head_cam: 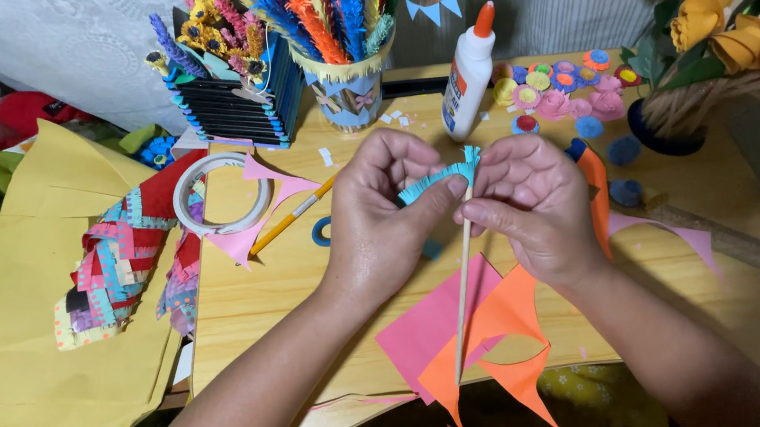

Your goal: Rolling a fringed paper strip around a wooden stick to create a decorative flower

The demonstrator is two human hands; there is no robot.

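A wooden table (247,305) stands against a pale curtain (74,38), evenly lit.

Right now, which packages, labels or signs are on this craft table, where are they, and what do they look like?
Glue bottle: upright at the table's back, beyond the hands; white, with an orange cone cap.
Label: on the bottle's lower front; blue and orange.
No signs or screens.

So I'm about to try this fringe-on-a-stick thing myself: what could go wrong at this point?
The teal fringed strip is pinched by the left hand at the tip of the thin wooden stick; it may unwind if the fingers loosen. The right hand holds the stick near its top, so the long free end could swing into the loose orange paper.
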